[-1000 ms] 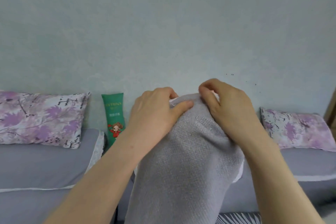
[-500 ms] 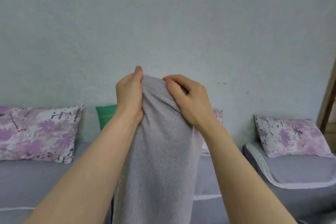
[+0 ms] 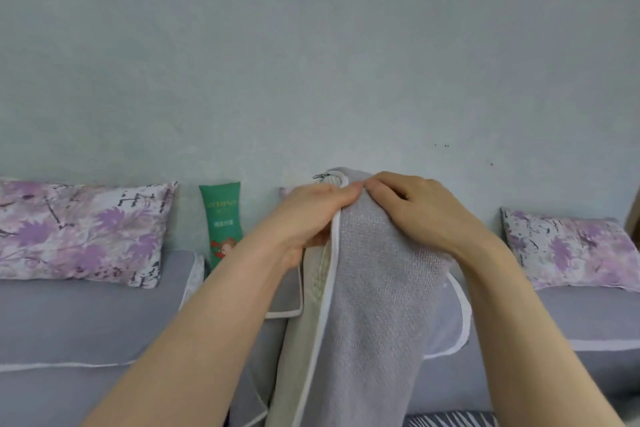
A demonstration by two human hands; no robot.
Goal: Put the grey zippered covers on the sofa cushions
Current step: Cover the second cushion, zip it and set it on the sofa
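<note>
while left hand (image 3: pixel 308 215) and right hand (image 3: pixel 422 215) pinch-grip the grey cover (image 3: pixel 374 305) at its top corner, pull fabric taut so zip pull (image 3: pixel 320 176) runs clean.

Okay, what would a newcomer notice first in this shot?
Dead centre, the left hand and right hand grip the top of an upright grey cover with white piping. Behind, on the grey sofa, a purple floral pillow at left and a second floral pillow at right lean on the wall, a narrow green cushion beside the left one.
</note>
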